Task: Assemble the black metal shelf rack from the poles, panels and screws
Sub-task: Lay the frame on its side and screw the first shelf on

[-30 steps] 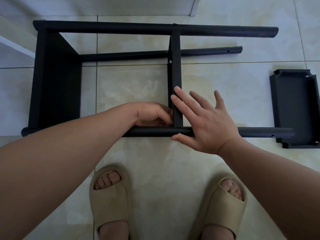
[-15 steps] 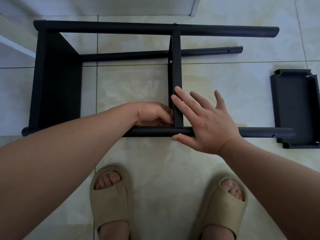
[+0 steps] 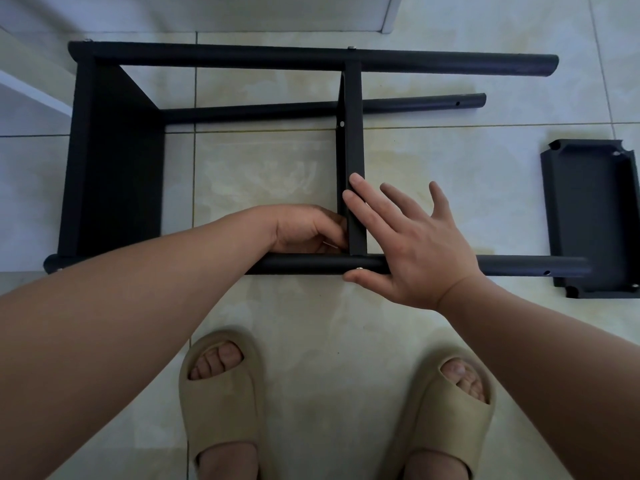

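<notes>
The black rack lies on its side on the tiled floor. An end panel (image 3: 117, 168) closes its left end and a middle panel (image 3: 353, 133) runs from the far pole (image 3: 242, 57) to the near pole (image 3: 519, 266). My left hand (image 3: 304, 230) is curled into the corner left of the middle panel, just above the near pole, and pinches a small bright metal part; its fingertips are hidden against the panel. My right hand (image 3: 415, 251) lies flat across the near pole with straight fingers on the middle panel's edge. Its thumb touches a screw head (image 3: 358, 269) on the pole.
A loose black panel (image 3: 595, 220) lies on the floor at the right, under the near pole's free end. A third pole (image 3: 415, 105) runs lower down behind. White furniture (image 3: 388, 15) stands at the back and a white board (image 3: 27, 95) at the left. My sandalled feet (image 3: 221, 393) are close below.
</notes>
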A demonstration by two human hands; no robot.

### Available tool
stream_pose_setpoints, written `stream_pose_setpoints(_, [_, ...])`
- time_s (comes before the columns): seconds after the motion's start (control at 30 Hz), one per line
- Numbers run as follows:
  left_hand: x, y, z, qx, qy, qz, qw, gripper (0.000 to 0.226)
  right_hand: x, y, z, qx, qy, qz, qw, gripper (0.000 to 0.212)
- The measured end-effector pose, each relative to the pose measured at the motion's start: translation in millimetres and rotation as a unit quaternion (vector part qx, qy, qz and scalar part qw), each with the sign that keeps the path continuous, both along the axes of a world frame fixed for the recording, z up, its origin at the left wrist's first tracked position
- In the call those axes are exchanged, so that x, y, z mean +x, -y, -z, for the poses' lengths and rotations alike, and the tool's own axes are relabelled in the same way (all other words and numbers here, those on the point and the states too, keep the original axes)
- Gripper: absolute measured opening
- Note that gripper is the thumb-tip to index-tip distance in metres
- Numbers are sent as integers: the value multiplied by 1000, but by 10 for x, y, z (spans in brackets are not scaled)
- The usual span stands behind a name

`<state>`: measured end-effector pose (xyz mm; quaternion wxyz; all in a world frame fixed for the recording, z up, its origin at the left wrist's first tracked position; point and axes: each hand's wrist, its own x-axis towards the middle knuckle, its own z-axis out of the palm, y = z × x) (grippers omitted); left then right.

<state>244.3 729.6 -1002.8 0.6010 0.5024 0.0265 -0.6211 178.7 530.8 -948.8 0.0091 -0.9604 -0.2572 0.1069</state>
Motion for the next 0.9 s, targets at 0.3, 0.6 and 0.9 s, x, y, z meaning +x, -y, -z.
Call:
stream_pose_setpoints(0.3, [-8,-4,-21,12,40,39,998,24,0,3,3,2,3,0,1000,95])
stream_pose_setpoints(0.6, [-3,3,-19,19,4,25,999,19,-4,3,21,4,5,-1,1000,95])
stream_pose_setpoints(0.9, [3,-28,-11,13,17,27,999,44,-2,1,15,7,3,1,1000,95])
